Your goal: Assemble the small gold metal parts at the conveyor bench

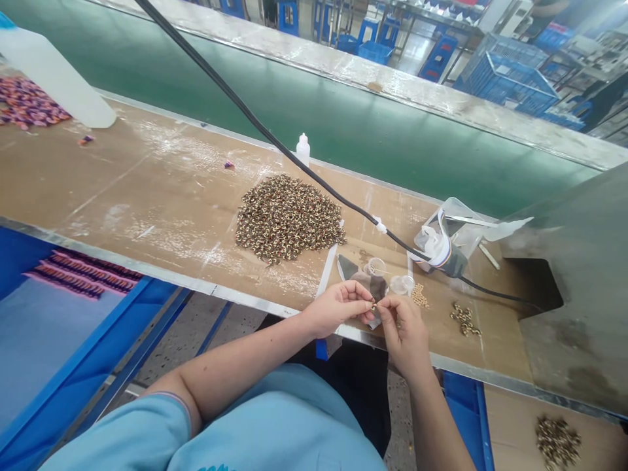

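Small gold-toned piece (373, 307): held up between the fingertips of both hands, near the front edge of the worktop (186, 196); its finer detail is too small to be told.
Left hand (338, 304): thumb and forefinger pinched on the piece; the other fingers loosely curled.
Right hand (406, 327): thumb and forefinger closed on the piece from the opposite side; the rest of the hand bent below.
Lower heap (558, 442): similar pieces, gathered on a brown surface at the lower right; perhaps finished, though this cannot be confirmed.
Beads and cups: tan beads (420, 296) scattered just beside a clear cup (402, 285); a second cup (375, 266) placed beyond the hands.
Small cluster (464, 319): a few gold-toned pieces, set apart to the right of the beads; whether done or waiting cannot be told.
Large heap (289, 219): many gold-and-dark pieces, piled beyond the left hand; if these are to be handled singly, most of the work is judged to be left.
White bottle (303, 150): stood upright behind the large heap; untouched by either hand.
Green belt (171, 85): stretched behind the worktop; blue crates (515, 85) seen farther off.
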Demonstrator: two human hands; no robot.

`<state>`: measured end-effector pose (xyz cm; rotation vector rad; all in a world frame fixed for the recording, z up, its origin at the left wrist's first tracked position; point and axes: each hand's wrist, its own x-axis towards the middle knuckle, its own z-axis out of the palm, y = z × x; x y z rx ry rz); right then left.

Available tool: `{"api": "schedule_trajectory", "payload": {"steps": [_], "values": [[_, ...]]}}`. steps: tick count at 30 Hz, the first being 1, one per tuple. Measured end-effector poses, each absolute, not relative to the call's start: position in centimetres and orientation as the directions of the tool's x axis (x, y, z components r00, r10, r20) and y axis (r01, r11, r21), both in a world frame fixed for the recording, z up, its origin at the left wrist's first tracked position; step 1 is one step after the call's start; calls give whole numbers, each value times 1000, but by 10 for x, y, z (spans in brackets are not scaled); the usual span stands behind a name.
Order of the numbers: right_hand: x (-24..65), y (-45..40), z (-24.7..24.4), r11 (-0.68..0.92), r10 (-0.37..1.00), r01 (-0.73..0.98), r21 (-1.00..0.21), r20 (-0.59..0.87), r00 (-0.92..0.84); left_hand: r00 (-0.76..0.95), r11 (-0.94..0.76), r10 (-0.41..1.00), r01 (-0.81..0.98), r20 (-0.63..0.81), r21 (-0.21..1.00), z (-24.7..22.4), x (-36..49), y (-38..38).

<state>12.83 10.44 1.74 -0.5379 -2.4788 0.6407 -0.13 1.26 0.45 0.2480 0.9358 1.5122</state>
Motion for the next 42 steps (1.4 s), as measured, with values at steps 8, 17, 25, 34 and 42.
{"api": "schedule_trajectory", "payload": {"steps": [8,17,25,34,42], "values": [[131,107,17,821,458,229,-524,364,-811,-197,117,907,-732,-373,672,7,-1,12],[132,106,15,827,455,222,-517,381,-805,-204,120,905,-719,-373,685,5,0,12],[132,104,13,841,453,226,-492,411,-792,-217,100,911,-707,-349,700,3,1,12],[134,103,10,861,433,207,-465,456,-778,-220,102,910,-702,-351,705,3,1,11],[136,97,12,793,554,273,-545,456,-697,-273,32,925,-634,-263,772,7,5,11]]}}
